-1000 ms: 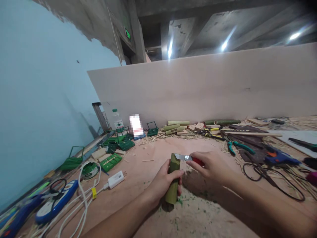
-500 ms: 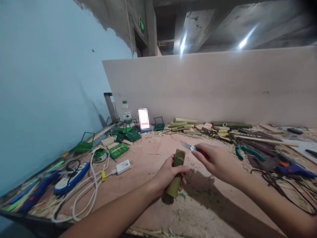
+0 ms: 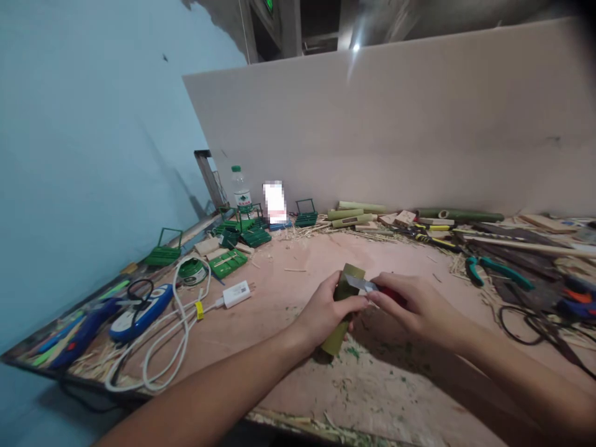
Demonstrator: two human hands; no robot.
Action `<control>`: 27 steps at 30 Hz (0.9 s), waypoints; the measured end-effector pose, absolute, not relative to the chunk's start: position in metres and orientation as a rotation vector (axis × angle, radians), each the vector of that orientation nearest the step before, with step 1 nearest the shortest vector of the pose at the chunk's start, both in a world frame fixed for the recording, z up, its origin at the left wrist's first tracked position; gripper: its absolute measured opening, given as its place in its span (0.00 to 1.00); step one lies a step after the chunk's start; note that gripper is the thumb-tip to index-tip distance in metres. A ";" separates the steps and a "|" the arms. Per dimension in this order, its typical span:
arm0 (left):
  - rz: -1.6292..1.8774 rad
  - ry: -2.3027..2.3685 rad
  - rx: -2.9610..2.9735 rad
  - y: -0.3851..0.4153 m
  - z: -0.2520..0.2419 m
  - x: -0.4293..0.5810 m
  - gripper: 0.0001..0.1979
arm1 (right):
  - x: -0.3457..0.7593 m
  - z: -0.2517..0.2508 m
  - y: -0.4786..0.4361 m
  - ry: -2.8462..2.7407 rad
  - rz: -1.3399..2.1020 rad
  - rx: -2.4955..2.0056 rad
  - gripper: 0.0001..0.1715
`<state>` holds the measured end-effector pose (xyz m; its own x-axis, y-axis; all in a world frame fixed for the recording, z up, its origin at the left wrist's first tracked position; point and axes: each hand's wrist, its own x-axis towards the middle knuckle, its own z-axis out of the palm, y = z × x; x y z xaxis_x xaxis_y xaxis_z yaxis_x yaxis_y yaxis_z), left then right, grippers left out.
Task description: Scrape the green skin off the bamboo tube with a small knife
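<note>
My left hand [image 3: 328,307] is wrapped round a short length of green bamboo [image 3: 334,340], held tilted above the tabletop with its upper end leaning away from me. In my right hand [image 3: 407,304] is a red-handled utility knife [image 3: 361,284]; its blade points left and lies across the upper part of the bamboo. Most of the knife's handle is hidden by my fingers. Small green shavings [image 3: 354,352] are scattered on the wooden table [image 3: 279,347] beneath my hands.
Left stand a white cable with a charger [image 3: 236,293], an open green tin [image 3: 192,271] and small green frames [image 3: 162,248]. A water bottle [image 3: 242,194] is behind. Bamboo pieces [image 3: 351,220] lie at the back; teal-handled pliers [image 3: 503,273] and a blue glue gun [image 3: 577,304] lie right.
My right hand has brought the knife blade from beside the bamboo onto its upper part. The view has tilted down and turned slightly left.
</note>
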<state>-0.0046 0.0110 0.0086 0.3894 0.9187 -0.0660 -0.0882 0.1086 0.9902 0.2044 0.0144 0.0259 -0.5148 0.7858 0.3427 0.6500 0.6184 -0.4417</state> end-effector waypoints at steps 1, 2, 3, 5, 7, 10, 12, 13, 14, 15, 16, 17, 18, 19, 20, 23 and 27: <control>0.918 0.873 1.241 0.011 0.008 -0.005 0.17 | 0.204 0.025 0.014 -2.354 0.348 -1.129 0.21; 0.933 0.865 1.256 0.011 0.008 -0.004 0.16 | 0.203 0.024 0.013 -2.372 0.335 -1.130 0.21; 0.946 0.857 1.271 0.010 0.008 -0.004 0.16 | 0.203 0.024 0.013 -2.379 0.316 -1.132 0.22; 0.966 0.850 1.303 0.008 0.007 -0.004 0.15 | 0.203 0.025 0.011 -2.383 0.292 -1.129 0.22; 0.983 0.864 1.330 0.006 0.005 -0.004 0.15 | 0.204 0.025 0.009 -2.386 0.277 -1.127 0.22; 1.018 0.906 1.367 0.003 0.003 -0.004 0.14 | 0.203 0.024 0.007 -2.385 0.261 -1.136 0.22; 1.032 0.939 1.383 0.003 0.002 -0.005 0.14 | 0.201 0.022 0.007 -2.359 0.260 -1.155 0.22; 1.034 0.955 1.388 0.004 0.001 -0.005 0.14 | 0.200 0.021 0.008 -2.339 0.262 -1.167 0.22; 1.032 0.969 1.392 0.004 0.001 -0.005 0.14 | 0.199 0.021 0.009 -2.315 0.264 -1.181 0.22; 1.027 0.980 1.395 0.004 0.001 -0.005 0.14 | 0.199 0.021 0.012 -2.286 0.264 -1.199 0.22; 1.018 0.987 1.399 0.005 0.001 -0.005 0.14 | 0.200 0.021 0.016 -2.246 0.258 -1.223 0.23; 1.005 0.989 1.404 0.004 0.001 -0.005 0.15 | 0.202 0.022 0.020 -2.198 0.248 -1.253 0.23; 0.989 0.987 1.410 0.003 0.002 -0.005 0.15 | 0.205 0.023 0.025 -2.144 0.234 -1.286 0.24; 0.974 0.981 1.416 0.002 0.003 -0.004 0.15 | 0.208 0.025 0.029 -2.083 0.212 -1.322 0.25; 0.959 0.973 1.422 0.001 0.004 -0.003 0.16 | 0.212 0.026 0.032 -2.039 0.194 -1.350 0.26; 0.936 0.954 1.426 0.000 0.006 0.000 0.19 | 0.221 0.031 0.036 -1.980 0.175 -1.371 0.26; 0.970 0.967 1.388 0.009 0.003 0.000 0.26 | 0.218 0.035 0.026 -2.020 0.189 -1.310 0.27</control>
